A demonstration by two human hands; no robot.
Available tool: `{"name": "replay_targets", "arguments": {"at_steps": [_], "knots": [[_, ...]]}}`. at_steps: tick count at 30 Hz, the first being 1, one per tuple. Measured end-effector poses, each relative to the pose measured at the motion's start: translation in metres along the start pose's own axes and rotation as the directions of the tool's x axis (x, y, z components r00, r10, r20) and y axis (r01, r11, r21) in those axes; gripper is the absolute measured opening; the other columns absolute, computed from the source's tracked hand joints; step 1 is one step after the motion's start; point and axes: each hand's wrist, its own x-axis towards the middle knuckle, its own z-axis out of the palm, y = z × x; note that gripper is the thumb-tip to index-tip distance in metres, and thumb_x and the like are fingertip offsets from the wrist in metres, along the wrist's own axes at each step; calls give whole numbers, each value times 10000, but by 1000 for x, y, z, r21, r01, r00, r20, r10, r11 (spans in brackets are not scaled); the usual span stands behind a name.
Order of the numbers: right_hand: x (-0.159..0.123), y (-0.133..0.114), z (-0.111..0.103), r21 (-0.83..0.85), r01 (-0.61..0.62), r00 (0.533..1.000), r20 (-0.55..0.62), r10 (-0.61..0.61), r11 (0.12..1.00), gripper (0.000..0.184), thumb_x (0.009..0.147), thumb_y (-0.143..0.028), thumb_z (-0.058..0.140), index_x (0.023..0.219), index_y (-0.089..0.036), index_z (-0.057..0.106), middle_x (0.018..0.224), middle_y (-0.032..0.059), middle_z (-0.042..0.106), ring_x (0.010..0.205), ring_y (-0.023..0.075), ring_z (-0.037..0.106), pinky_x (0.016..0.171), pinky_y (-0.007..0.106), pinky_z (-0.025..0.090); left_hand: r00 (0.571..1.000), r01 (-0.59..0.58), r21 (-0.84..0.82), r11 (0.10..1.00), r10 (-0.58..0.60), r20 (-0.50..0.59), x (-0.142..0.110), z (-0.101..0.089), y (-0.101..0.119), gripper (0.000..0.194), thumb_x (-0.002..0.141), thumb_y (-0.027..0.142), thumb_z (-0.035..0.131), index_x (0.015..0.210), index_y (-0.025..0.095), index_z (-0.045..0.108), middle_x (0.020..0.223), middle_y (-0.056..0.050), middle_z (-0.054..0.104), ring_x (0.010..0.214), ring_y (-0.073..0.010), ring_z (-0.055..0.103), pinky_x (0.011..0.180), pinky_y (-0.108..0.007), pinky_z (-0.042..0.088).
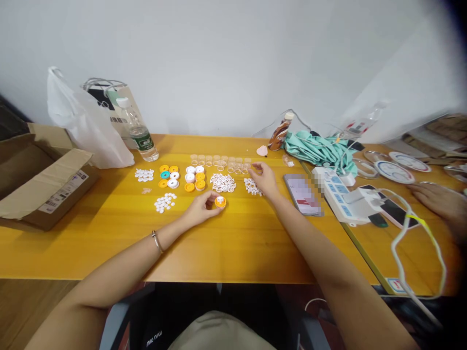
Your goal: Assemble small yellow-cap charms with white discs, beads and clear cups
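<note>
My left hand [206, 208] pinches a small orange round case [221, 205] with a white part set inside it, held just above the table. My right hand [264, 179] reaches over a pile of small white pieces [252, 187], beside the right end of the rows of clear round cups [221, 163]. Its thumb and fingertips are a little apart, with nothing visible between them. Between the hands lies a heap of white openwork rings [223, 183]. Left of it stand stacked orange and white round cases [195, 178], and another group [169, 176] including a turquoise one.
White discs [165, 202] lie farther left, near a cardboard box [54, 180] and a water bottle [141, 133]. To the right are a phone [302, 194], a power strip [337, 197], a brown bottle [280, 131] and green cloth [317, 148]. Another person's hand [436, 199] rests at far right.
</note>
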Motion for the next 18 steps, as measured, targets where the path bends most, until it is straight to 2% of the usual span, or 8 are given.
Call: {"name": "replay_targets", "arguments": {"at_steps": [4, 8, 12, 13, 16, 18], "knots": [[13, 7, 13, -51, -24, 1000, -11, 24, 998, 286, 690, -286, 644, 929, -145, 575, 1018, 122, 640, 981, 247, 576, 901, 433, 423, 1000, 13, -28, 1000, -13, -4, 0, 0, 1, 324, 745, 351, 653, 983, 150, 561, 892, -45, 622, 762, -124, 558, 695, -246, 455], [15, 8, 26, -69, -65, 997, -44, 62, 996, 321, 677, -295, 647, 940, -148, 532, 970, 121, 640, 913, 250, 590, 844, 421, 444, 1000, 30, -39, 999, -30, -1, -1, -1, 6, 321, 742, 343, 658, 977, 145, 565, 882, -44, 620, 741, -120, 545, 685, -248, 446], [11, -2, 19, -61, -84, 994, -81, 79, 995, 353, 689, -294, 642, 982, -168, 492, 893, 85, 636, 862, 240, 603, 808, 409, 457, 999, 48, -77, 996, -49, -11, -1, -1, 11, 329, 744, 350, 660, 988, 146, 574, 866, -43, 632, 706, -115, 542, 663, -249, 441], [8, -8, 14, -44, -70, 993, -94, 65, 997, 358, 702, -303, 634, 1000, -178, 479, 906, 77, 630, 879, 229, 602, 818, 397, 457, 999, 50, -94, 994, -51, -15, -2, 0, 10, 342, 742, 353, 663, 1000, 146, 576, 875, -47, 638, 706, -117, 547, 666, -255, 444], [-13, -29, 1, 141, 61, 983, -180, -35, 988, 327, 730, -328, 631, 986, -197, 476, 972, 73, 606, 927, 199, 591, 877, 377, 447, 998, 50, -175, 983, -57, -37, -2, 2, 7, 387, 744, 353, 663, 1061, 149, 575, 964, -73, 650, 782, -141, 586, 742, -299, 467], [-34, -44, -3, 287, 117, 985, -158, -73, 951, 286, 758, -342, 619, 978, -213, 489, 988, 66, 600, 943, 182, 587, 892, 360, 456, 997, 52, -245, 968, -65, -43, -3, 4, 5, 409, 749, 350, 661, 1096, 153, 574, 1023, -85, 652, 861, -161, 605, 813, -333, 472]]}}
